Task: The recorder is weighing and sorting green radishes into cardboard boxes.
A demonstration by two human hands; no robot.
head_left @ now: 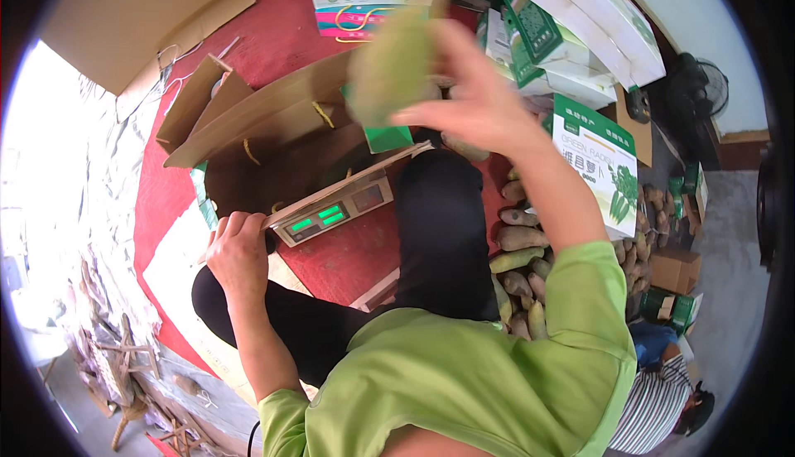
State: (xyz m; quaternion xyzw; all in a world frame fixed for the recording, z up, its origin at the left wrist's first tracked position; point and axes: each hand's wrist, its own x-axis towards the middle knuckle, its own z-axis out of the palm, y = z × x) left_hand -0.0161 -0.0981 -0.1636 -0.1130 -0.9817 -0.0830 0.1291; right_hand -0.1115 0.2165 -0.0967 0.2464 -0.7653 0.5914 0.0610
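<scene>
My right hand (476, 97) is raised over the far side of an open brown cardboard box (273, 146) and grips a green radish (389, 72), blurred by motion. The box has yellow cord handles and stands at a digital scale (335, 217) with lit green displays. At the box's near left corner, my left hand (238, 254) has its fingers curled over the cardboard edge. The scale's platform is hidden by the box.
Many loose radishes (522, 250) are piled to my right, beside a white and green carton (596, 159). More cartons (588, 18) are stacked at the far right. A person in a striped shirt (654, 403) is at the lower right. Wooden stools (124, 358) stand at the left.
</scene>
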